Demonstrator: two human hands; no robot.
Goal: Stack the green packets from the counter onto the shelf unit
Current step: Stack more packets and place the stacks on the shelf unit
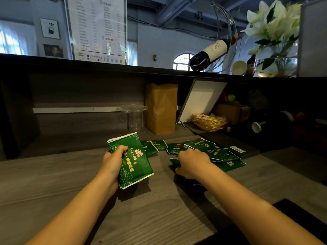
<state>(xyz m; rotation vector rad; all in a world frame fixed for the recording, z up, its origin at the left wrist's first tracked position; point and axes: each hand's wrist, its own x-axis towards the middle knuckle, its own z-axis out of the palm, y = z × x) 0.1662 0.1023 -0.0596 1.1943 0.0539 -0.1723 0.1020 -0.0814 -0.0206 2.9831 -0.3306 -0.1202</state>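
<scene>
My left hand [112, 161] grips a stack of green packets [134, 165] with red print, held a little above the grey wood counter [70, 183]. My right hand [192, 163] lies on a green packet [230, 165] flat on the counter, fingers closed over its left end. Several more loose green packets [177, 147] are scattered on the counter behind and to the right of both hands, some overlapping. No shelf unit is clearly recognisable in view.
Against the back wall stand a clear glass [135, 119], a brown paper bag [161, 107], a leaning white board [200, 99] and a gold basket of sweets [208, 122]. A raised ledge [106, 66] above carries a wine bottle in a holder [210, 53] and flowers [274, 32].
</scene>
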